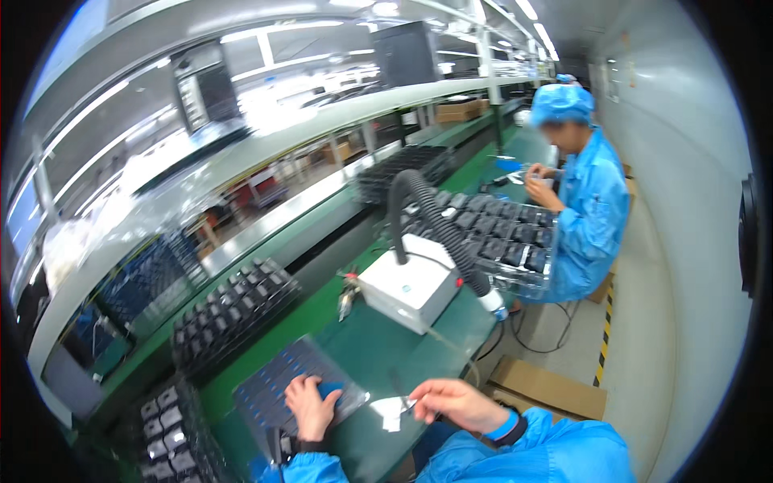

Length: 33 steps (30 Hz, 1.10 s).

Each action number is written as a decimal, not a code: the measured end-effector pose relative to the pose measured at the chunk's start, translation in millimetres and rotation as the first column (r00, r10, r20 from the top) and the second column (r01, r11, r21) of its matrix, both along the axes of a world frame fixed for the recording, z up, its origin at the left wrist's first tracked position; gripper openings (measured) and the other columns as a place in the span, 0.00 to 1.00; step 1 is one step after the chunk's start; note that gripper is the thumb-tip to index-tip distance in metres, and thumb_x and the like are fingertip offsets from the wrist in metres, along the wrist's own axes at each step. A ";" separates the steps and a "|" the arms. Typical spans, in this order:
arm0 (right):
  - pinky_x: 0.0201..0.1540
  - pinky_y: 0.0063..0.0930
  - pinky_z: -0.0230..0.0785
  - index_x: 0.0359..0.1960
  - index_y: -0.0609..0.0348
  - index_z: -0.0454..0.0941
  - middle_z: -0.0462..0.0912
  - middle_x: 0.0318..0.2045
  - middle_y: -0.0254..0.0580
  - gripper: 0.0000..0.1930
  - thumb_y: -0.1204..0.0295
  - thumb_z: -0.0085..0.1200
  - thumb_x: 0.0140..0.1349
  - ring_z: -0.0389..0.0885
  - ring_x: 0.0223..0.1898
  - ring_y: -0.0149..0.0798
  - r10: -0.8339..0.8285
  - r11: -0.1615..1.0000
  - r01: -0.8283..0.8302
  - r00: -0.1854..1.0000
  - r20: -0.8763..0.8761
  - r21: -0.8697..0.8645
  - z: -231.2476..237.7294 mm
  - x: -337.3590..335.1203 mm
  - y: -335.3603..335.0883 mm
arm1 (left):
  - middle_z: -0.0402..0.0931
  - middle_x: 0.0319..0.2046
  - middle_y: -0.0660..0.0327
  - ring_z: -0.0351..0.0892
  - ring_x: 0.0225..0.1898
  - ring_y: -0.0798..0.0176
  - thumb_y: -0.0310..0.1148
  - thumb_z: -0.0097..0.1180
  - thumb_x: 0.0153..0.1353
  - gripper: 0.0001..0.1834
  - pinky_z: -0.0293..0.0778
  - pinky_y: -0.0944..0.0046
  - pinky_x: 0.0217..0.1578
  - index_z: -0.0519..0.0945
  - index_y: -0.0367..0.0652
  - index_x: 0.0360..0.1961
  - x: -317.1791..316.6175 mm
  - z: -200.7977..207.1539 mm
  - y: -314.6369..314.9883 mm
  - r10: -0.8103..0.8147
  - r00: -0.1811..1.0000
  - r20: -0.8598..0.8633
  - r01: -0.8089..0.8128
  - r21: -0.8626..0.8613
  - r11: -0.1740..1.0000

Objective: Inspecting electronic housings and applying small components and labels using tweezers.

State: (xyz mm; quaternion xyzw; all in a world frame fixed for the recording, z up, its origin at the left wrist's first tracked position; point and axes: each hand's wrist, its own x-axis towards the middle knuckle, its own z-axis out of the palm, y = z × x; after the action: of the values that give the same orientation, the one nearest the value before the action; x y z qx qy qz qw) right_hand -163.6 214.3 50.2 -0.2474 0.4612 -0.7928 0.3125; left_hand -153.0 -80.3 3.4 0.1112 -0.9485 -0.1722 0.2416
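Observation:
My left hand (308, 406) lies with its fingers spread on a flat grey tray (270, 378) marked with rows of small blue spots. A blue patch shows on the tray by my thumb. My right hand (460, 405) is closed in a pinch to the right, its fingers round a thin dark tool that looks like tweezers (404, 398); blur hides its exact shape. Just left of those fingertips, a small white sheet (390, 414) rests on the green bench top (354, 439).
A white box-shaped machine (409, 282) with a ribbed grey hose (443, 221) stands beyond my hands. Black-part trays (233, 314) line the left; another tray (507, 233) lies near a blue-clad co-worker (592, 201). Cardboard boxes (547, 386) sit right of the bench.

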 end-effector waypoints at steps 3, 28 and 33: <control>0.38 0.18 0.66 0.48 0.61 0.73 0.78 0.34 0.34 0.14 0.66 0.47 0.66 0.73 0.35 0.25 0.053 0.999 -0.053 0.997 0.061 -0.006 -20.6 11.7 -4.5 | 0.67 0.42 0.55 0.61 0.48 0.49 0.39 0.69 0.40 0.22 0.56 0.51 0.51 0.75 0.42 0.35 0.0 11.8 12.1 -0.007 1.000 0.022 0.006 0.055 0.998; 0.35 0.34 0.76 0.67 0.62 0.36 0.71 0.47 0.49 0.36 0.62 0.42 0.67 0.79 0.25 0.41 -0.079 0.946 -0.236 0.499 -0.863 -0.223 269.6 51.6 85.3 | 0.71 0.27 0.67 0.67 0.27 0.73 0.20 0.55 0.54 0.02 0.65 0.73 0.31 0.76 0.37 0.30 92.9 79.7 37.3 0.274 0.827 -0.491 0.179 0.692 0.700; 0.35 0.33 0.76 0.67 0.64 0.38 0.72 0.48 0.49 0.37 0.59 0.43 0.66 0.79 0.25 0.39 -0.071 0.965 -0.178 0.526 -0.848 -0.191 255.8 42.3 34.3 | 0.74 0.32 0.65 0.69 0.34 0.74 0.23 0.57 0.56 0.07 0.65 0.73 0.36 0.76 0.38 0.37 131.7 87.5 47.0 0.350 0.782 -0.516 0.486 0.856 0.178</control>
State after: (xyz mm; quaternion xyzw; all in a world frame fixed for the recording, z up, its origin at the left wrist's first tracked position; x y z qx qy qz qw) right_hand -121.3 248.6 306.0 -0.6531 0.4415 -0.6141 0.0389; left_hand -21.3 -33.3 91.0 0.1290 -0.4750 -0.7742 0.3980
